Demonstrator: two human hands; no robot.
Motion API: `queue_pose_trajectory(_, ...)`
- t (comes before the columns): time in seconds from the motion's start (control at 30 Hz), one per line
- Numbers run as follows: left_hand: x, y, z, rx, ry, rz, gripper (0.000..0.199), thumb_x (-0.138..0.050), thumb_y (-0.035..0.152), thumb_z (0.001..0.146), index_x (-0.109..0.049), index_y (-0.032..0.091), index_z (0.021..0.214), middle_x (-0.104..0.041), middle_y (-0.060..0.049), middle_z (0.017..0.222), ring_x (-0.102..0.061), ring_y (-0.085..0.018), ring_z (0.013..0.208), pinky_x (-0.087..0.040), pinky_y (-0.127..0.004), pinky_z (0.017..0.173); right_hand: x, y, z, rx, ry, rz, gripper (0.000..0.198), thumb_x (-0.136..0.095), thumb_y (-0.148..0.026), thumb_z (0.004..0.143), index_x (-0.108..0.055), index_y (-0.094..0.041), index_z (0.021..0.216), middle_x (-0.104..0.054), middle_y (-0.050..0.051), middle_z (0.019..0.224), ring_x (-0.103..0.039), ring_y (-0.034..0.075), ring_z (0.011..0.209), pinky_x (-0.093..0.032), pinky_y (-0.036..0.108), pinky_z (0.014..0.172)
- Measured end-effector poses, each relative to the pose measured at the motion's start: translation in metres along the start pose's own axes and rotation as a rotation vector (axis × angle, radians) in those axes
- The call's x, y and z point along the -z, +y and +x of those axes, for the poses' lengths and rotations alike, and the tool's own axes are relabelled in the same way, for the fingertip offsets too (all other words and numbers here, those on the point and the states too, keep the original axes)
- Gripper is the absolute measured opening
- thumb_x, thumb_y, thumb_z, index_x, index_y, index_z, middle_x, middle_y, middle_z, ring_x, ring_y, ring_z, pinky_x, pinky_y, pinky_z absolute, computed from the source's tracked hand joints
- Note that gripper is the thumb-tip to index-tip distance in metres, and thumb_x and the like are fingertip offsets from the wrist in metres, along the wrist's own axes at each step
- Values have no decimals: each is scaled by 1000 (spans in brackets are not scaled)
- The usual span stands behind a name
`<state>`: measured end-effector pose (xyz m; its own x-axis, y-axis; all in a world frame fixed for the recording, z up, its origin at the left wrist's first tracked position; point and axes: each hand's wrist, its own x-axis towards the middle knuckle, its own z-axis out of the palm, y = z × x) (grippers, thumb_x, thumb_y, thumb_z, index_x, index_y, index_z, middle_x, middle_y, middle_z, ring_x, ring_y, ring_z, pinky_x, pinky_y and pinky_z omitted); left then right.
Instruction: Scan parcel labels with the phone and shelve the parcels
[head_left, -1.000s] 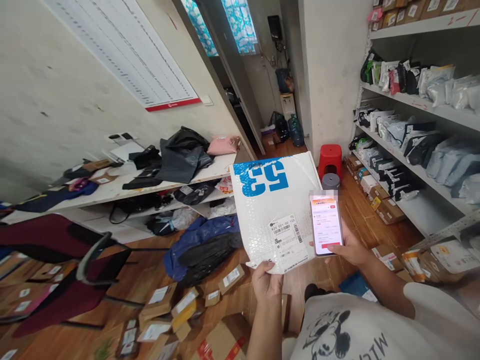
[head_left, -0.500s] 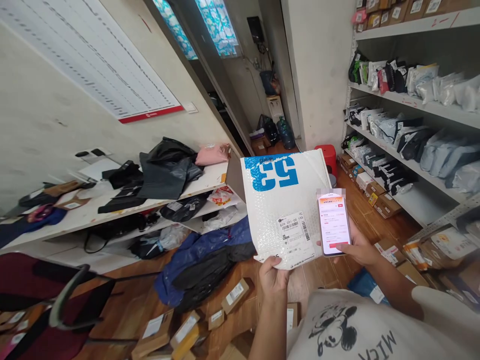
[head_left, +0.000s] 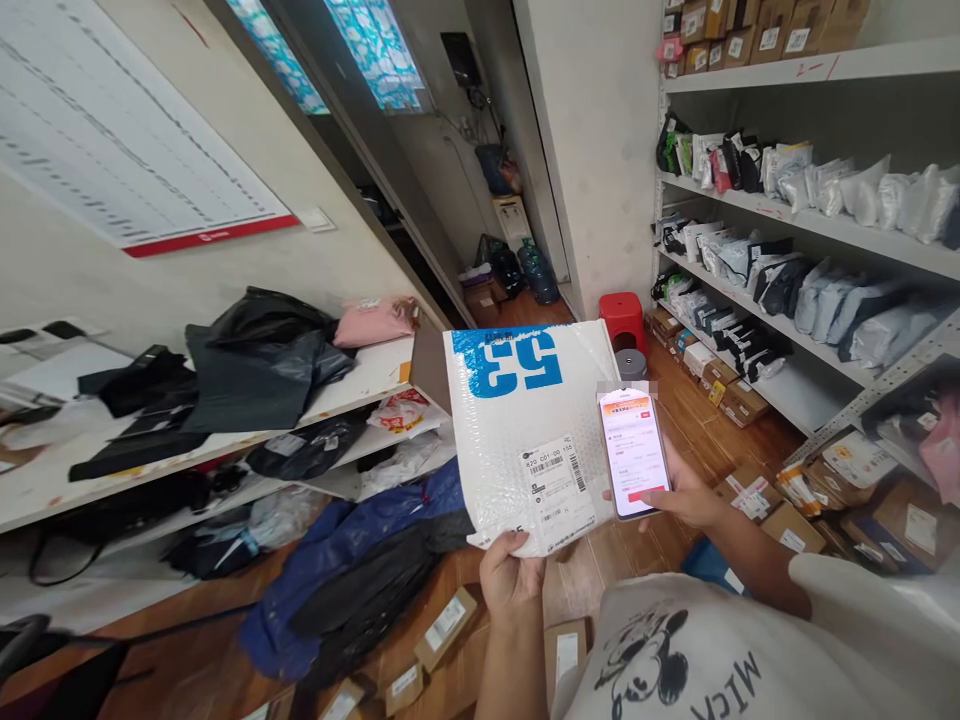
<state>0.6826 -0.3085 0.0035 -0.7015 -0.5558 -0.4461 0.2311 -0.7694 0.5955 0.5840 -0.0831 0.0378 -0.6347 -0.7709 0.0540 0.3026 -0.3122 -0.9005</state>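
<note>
Head view: left hand (head_left: 511, 578) grips one white mailer (head_left: 525, 440); right hand (head_left: 686, 495) holds one phone (head_left: 634, 451).

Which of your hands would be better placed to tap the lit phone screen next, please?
Probably the right hand: it already holds the phone beside the white bubble mailer, its thumb at the screen's lower edge. The left hand grips the mailer's bottom edge and holds it up.

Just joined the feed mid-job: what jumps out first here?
A white bubble mailer printed with a big blue 53, held up centre frame by the left hand. Beside it, the right hand holds a lit phone. Parcels crowd the shelves at right.
</note>
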Motion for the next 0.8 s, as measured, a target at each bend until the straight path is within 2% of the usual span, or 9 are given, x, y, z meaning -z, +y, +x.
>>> queue_pose_trajectory(0.17, 1, -2, 7, -44, 81, 101, 75, -68, 6, 53, -68, 22, 126, -78, -6, 114, -65, -40, 123, -54, -57, 108, -2, 3, -2, 0, -30, 92, 102, -86, -39, 77, -21, -37, 155, -65, 14, 136, -75, 28, 102, -62, 26, 57)
queue_pose_trajectory(0.3, -8, -15, 8, 2, 95, 147, 59, -79, 10, 53, -72, 18, 112, -80, -6, 91, -74, -40, 101, -61, -54, 97, -1, 13, -4, -57, -46, 225, 98, -85, -42, 74, -25, -36, 152, -67, 12, 132, -74, 28, 101, -62, 30, 60)
queue_pose_trajectory(0.37, -11, -25, 8, 32, 62, 161, 53, -82, 12, 53, -72, 16, 105, -80, -7, 87, -76, -39, 94, -62, -54, 93, -1, 19, -3, -104, -43, 329, 92, -83, -44, 72, -32, -35, 148, -68, 9, 129, -74, 29, 102, -64, 36, 65)
queue_pose_trajectory(0.43, -13, -34, 8, 62, 39, 165, 48, -82, 14, 53, -71, 16, 100, -79, -8, 86, -76, -38, 92, -63, -52, 91, -1, 25, -2, -153, -10, 411, 87, -82, -47, 69, -40, -31, 143, -69, 10, 130, -73, 30, 105, -64, 45, 78)
queue_pose_trajectory(0.5, -13, -42, 8, 92, 33, 176, 43, -82, 14, 55, -70, 15, 97, -79, -9, 86, -76, -37, 92, -63, -50, 90, -2, 31, 2, -181, 74, 420, 79, -82, -45, 68, -47, -28, 137, -70, 11, 129, -72, 31, 109, -60, 50, 90)
queue_pose_trajectory(0.57, -13, -48, 8, 109, 47, 200, 41, -81, 13, 56, -70, 16, 95, -79, -9, 88, -77, -34, 91, -63, -46, 89, -3, 36, 7, -190, 203, 377, 68, -81, -41, 69, -53, -25, 130, -75, 9, 119, -72, 29, 106, -59, 48, 92)
queue_pose_trajectory(0.7, -15, -52, 7, 125, 57, 243, 41, -83, 14, 54, -69, 16, 93, -79, -7, 87, -77, -28, 81, -64, -41, 84, -3, 46, 16, -229, 540, 290, 49, -84, -39, 64, -64, -24, 107, -79, 1, 92, -74, 22, 85, -59, 34, 78)
queue_pose_trajectory(0.8, -19, -51, 6, 129, 53, 245, 45, -83, 16, 52, -68, 15, 94, -78, -9, 87, -77, -29, 82, -64, -40, 82, -3, 52, 18, -246, 666, 269, 43, -86, -37, 58, -67, -23, 94, -78, -2, 83, -71, 18, 75, -56, 28, 69)
